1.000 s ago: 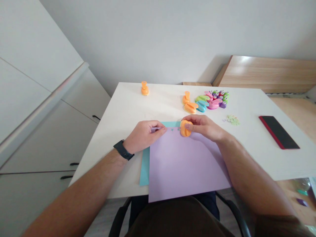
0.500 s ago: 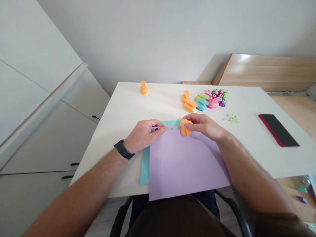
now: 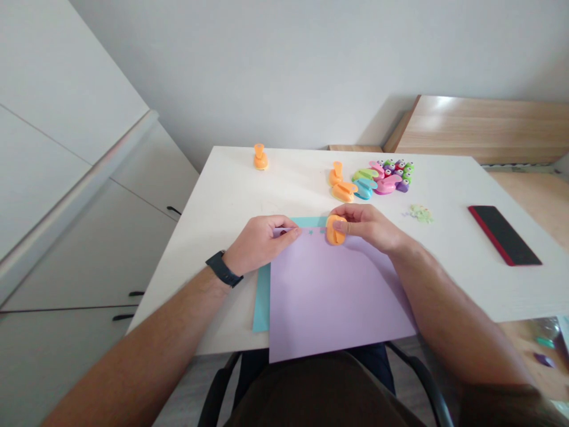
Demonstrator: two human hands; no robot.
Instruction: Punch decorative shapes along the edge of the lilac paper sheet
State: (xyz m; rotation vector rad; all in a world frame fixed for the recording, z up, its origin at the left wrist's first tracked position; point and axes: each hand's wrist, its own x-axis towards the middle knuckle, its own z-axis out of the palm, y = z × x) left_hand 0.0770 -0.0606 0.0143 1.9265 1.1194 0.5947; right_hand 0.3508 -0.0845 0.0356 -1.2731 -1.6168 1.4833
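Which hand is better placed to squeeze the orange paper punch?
Probably the right hand: it grips the orange paper punch at the top edge of the lilac paper. The left hand lies on that sheet's edge, off to the side of the punch.

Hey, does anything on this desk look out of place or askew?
Yes: the lilac paper sheet lies skewed over a teal paper sheet and overhangs the near edge of the white table. Loose green paper scraps also sit apart from the craft punches.
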